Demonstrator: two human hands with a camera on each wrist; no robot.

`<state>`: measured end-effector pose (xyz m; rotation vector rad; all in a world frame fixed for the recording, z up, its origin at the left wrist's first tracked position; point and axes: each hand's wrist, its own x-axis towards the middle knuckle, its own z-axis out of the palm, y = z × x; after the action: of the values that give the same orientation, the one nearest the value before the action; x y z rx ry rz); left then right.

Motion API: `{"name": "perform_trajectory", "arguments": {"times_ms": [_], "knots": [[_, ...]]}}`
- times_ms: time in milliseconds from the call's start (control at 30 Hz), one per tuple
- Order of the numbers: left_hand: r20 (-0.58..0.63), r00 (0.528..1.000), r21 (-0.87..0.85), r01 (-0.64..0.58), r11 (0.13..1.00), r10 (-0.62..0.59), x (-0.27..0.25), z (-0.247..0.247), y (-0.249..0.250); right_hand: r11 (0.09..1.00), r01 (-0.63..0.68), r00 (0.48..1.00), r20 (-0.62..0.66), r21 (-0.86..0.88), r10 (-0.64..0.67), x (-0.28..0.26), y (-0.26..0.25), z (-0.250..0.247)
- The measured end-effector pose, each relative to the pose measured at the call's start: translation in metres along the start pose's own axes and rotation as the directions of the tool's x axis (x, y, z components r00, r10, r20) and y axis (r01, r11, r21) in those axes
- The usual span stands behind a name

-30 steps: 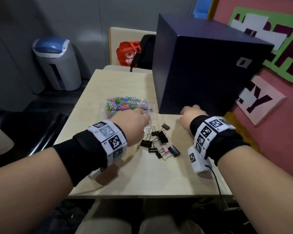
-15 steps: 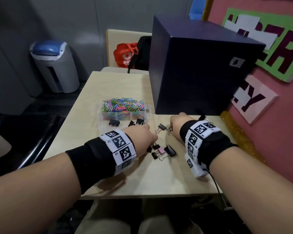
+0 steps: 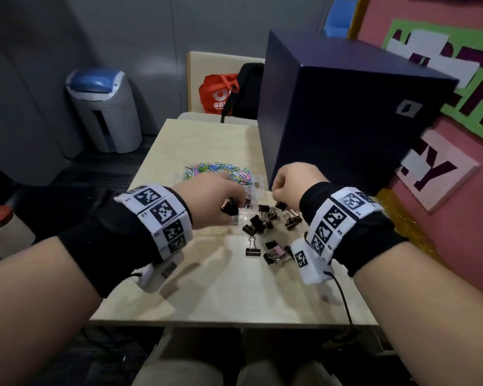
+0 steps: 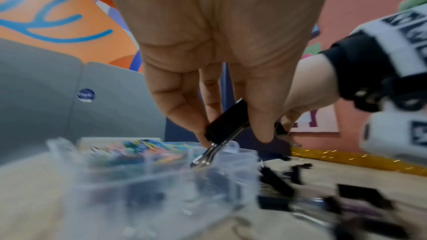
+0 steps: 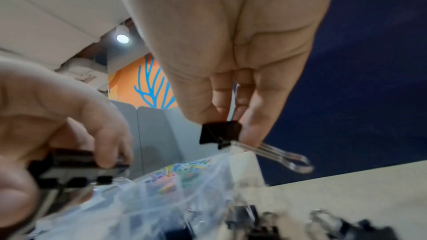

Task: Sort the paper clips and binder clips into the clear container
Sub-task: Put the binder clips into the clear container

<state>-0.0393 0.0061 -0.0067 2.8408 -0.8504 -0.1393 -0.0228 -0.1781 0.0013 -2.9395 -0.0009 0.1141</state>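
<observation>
My left hand [image 3: 229,204] pinches a black binder clip [image 4: 227,122] by its body, wire handles hanging down over the clear container [image 4: 161,180]. My right hand [image 3: 276,196] pinches another black binder clip [image 5: 220,131] just right of the container, its handles pointing right. The container [image 3: 253,181] sits mid-table; its far part holds several coloured paper clips [image 3: 218,171], and dark clips lie blurred in its near compartments. Several loose binder clips [image 3: 262,227] lie on the table [image 3: 207,288] between my wrists, one of them pink [image 3: 278,250].
A large dark blue box [image 3: 343,115] stands on the table at the back right, close behind my right hand. A grey bin [image 3: 103,107] stands on the floor to the left. A red bag [image 3: 218,93] and a black backpack [image 3: 246,87] rest on a chair beyond the table.
Both hands went down to the loose clips and came up holding one each. The left hand has moved back toward the container; the right hand has risen beside it.
</observation>
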Motion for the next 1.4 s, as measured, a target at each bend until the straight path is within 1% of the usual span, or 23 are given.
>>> {"name": "perform_trajectory", "arguments": {"times_ms": [100, 167, 233, 300, 333, 367, 400, 433, 467, 500, 567, 633, 700, 767, 867, 1000, 1167, 1267, 1333, 1400], "knots": [[-0.037, 0.999, 0.055, 0.031, 0.998, -0.029, 0.004, -0.005, -0.017, 0.973, 0.094, 0.99, -0.121, 0.211, -0.07, 0.0, -0.015, 0.003], [-0.06, 0.997, 0.082, 0.046, 0.996, -0.041, 0.006, -0.004, -0.027, 0.946, 0.166, 0.981, -0.144, 0.278, -0.13, 0.0, -0.028, 0.009], [-0.043, 0.997, 0.108, 0.074, 0.991, -0.07, 0.007, -0.001, -0.034, 0.945, 0.173, 0.983, -0.116, 0.276, -0.145, 0.001, -0.035, 0.013], [-0.028, 0.994, 0.11, 0.108, 0.988, -0.105, 0.005, 0.004, -0.04, 0.971, 0.13, 0.988, -0.105, 0.203, -0.111, 0.003, -0.032, 0.012], [-0.031, 0.993, 0.106, 0.12, 0.987, -0.117, 0.003, 0.005, -0.041, 0.986, 0.081, 0.994, -0.082, 0.146, -0.07, 0.005, -0.028, 0.011], [-0.042, 0.992, 0.109, 0.125, 0.986, -0.121, 0.001, 0.007, -0.041, 0.997, 0.019, 0.999, -0.033, 0.071, -0.017, 0.005, -0.023, 0.009], [-0.062, 0.991, 0.121, 0.124, 0.985, -0.117, -0.001, 0.009, -0.039, 0.999, -0.039, 0.998, 0.043, -0.028, 0.04, 0.004, -0.019, 0.009], [-0.077, 0.992, 0.138, 0.114, 0.984, -0.104, -0.003, 0.01, -0.035, 0.988, -0.068, 0.988, 0.131, -0.141, 0.087, 0.002, -0.014, 0.009], [-0.082, 0.993, 0.157, 0.094, 0.983, -0.082, -0.005, 0.012, -0.029, 0.969, -0.059, 0.97, 0.215, -0.24, 0.112, 0.001, -0.011, 0.012], [-0.07, 0.996, 0.173, 0.063, 0.983, -0.051, -0.006, 0.014, -0.021, 0.954, -0.03, 0.951, 0.284, -0.299, 0.119, -0.001, -0.009, 0.016], [0.009, 1.0, 0.193, -0.01, 0.981, 0.008, -0.006, 0.019, -0.003, 0.95, 0.018, 0.922, 0.373, -0.313, 0.105, -0.003, -0.006, 0.025], [0.103, 0.994, 0.217, -0.067, 0.974, 0.045, -0.004, 0.029, 0.013, 0.95, 0.073, 0.911, 0.409, -0.305, 0.061, -0.003, -0.005, 0.033], [0.182, 0.982, 0.244, -0.093, 0.965, 0.048, -0.001, 0.04, 0.022, 0.953, 0.098, 0.923, 0.384, -0.287, 0.02, -0.004, -0.005, 0.036], [0.212, 0.977, 0.277, -0.077, 0.958, 0.017, 0.001, 0.046, 0.027, 0.962, 0.099, 0.938, 0.346, -0.252, -0.006, -0.007, -0.004, 0.037], [0.211, 0.977, 0.309, -0.047, 0.95, -0.02, 0.005, 0.047, 0.03, 0.969, 0.097, 0.948, 0.317, -0.225, -0.021, -0.008, -0.002, 0.04], [0.242, 0.967, 0.337, -0.006, 0.942, -0.08, 0.007, 0.044, 0.029, 0.974, 0.081, 0.94, 0.341, -0.209, -0.005, -0.009, 0.0, 0.04], [0.25, 0.966, 0.368, -0.032, 0.929, -0.066, 0.004, 0.043, 0.028, 0.972, 0.078, 0.945, 0.326, -0.221, -0.002, -0.009, 0.001, 0.043], [0.252, 0.967, 0.394, -0.067, 0.917, -0.038, 0.003, 0.043, 0.027, 0.957, 0.107, 0.934, 0.357, -0.268, -0.004, -0.008, 0.0, 0.043], [0.256, 0.966, 0.393, -0.07, 0.917, -0.036, 0.003, 0.042, 0.027, 0.947, 0.112, 0.93, 0.367, -0.299, 0.006, -0.008, -0.002, 0.042], [0.256, 0.966, 0.363, -0.053, 0.93, -0.045, 0.002, 0.042, 0.025, 0.952, 0.101, 0.936, 0.353, -0.29, 0.008, -0.007, -0.004, 0.044]]}}
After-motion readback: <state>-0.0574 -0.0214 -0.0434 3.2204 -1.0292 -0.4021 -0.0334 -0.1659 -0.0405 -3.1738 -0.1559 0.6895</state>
